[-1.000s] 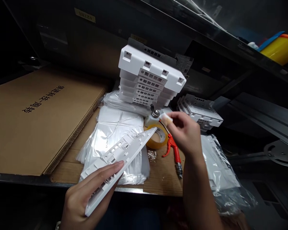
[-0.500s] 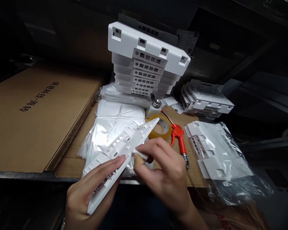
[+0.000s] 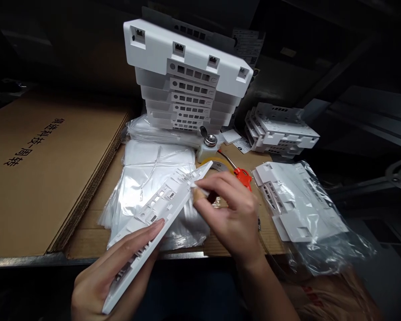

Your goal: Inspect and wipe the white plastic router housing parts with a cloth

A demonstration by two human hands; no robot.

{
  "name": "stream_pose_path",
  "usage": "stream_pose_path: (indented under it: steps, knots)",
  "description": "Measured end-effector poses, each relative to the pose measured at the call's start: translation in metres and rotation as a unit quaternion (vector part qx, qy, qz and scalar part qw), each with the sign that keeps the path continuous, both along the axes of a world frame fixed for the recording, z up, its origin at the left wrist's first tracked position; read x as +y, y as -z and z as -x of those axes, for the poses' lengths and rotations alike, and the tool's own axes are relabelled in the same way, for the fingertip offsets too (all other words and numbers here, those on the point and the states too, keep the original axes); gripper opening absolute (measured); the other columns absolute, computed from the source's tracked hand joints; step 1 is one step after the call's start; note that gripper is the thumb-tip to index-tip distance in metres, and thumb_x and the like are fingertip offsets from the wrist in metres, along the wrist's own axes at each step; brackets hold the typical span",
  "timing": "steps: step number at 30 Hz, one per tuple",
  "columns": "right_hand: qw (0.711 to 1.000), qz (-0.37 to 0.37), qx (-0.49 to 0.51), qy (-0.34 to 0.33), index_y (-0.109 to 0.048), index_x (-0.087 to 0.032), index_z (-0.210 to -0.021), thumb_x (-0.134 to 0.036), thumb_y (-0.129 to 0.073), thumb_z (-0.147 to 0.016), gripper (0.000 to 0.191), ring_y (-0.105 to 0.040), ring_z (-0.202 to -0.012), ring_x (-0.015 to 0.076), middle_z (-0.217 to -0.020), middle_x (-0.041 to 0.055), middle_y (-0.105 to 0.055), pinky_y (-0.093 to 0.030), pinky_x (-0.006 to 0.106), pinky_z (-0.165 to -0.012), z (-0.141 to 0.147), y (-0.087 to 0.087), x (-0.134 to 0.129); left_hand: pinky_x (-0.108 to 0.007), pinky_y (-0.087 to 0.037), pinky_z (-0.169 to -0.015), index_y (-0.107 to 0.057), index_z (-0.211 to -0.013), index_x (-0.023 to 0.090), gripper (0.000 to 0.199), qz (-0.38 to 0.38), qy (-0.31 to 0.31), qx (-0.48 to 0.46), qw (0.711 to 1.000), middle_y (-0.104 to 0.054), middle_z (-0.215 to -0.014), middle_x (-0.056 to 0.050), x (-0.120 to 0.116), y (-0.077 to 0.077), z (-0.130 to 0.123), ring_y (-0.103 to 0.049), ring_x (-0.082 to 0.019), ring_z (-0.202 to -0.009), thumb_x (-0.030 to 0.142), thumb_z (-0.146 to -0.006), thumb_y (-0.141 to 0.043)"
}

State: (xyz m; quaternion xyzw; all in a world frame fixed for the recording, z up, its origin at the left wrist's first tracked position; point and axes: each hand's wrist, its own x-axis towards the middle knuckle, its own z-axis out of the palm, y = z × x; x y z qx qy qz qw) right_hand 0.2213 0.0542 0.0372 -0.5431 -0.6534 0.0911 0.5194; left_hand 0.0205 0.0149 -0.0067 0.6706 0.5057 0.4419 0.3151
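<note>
A white plastic housing (image 3: 173,207), with clips and square cut-outs on its inner side, is gripped near its lower end by my left hand (image 3: 120,263). It tilts up to the right, over a stack of clear plastic bags (image 3: 133,174). My right hand (image 3: 230,214) pinches a small white wad (image 3: 200,191), perhaps a wipe or cloth, against the upper part of the housing's long edge. A tan covering is on one of its fingers. Behind that hand lie a partly hidden roll of yellow tape (image 3: 217,166) and a red air blow gun (image 3: 243,177).
Flattened cardboard (image 3: 53,178) fills the left. A tall stack of white housings (image 3: 190,53) stands at the back beside a pump bottle (image 3: 207,149). At right are a smaller stack (image 3: 282,129) and bagged housings (image 3: 300,200). The metal table edge (image 3: 183,255) runs along the front.
My right hand and the white wad have shifted up along the housing's edge, toward its upper end. The whole scene sits further left in view, and the blow gun is more covered.
</note>
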Motion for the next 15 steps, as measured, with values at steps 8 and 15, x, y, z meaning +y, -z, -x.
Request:
stream_pose_path:
  steps: [8,15]
  knots:
    - [0.992,-0.005,-0.010,-0.123,-0.075,-0.013,-0.099,-0.012,-0.067,-0.093,0.010,-0.069,-0.081,0.0137,-0.091,0.0058,-0.074,-0.058,0.025,-0.075,0.013,0.003,-0.018,-0.013,-0.048,-0.108,-0.073,-0.120,0.042,0.036,-0.060,-0.004,0.017,0.998,-0.075,-0.121,0.017,0.001,0.009,0.004,-0.073,-0.009,-0.105,0.017,-0.094,-0.069]
    - [0.999,-0.009,0.010,0.046,-0.075,-0.019,-0.086,-0.008,-0.068,-0.088,0.014,-0.063,-0.069,0.0124,-0.084,0.0010,-0.072,-0.054,0.027,-0.065,-0.021,0.006,0.022,-0.009,-0.048,-0.104,-0.076,-0.116,0.040,0.034,-0.048,-0.018,0.025,0.998,-0.077,-0.115,0.017,0.005,0.004,0.002,-0.073,-0.008,-0.100,0.018,-0.091,-0.074]
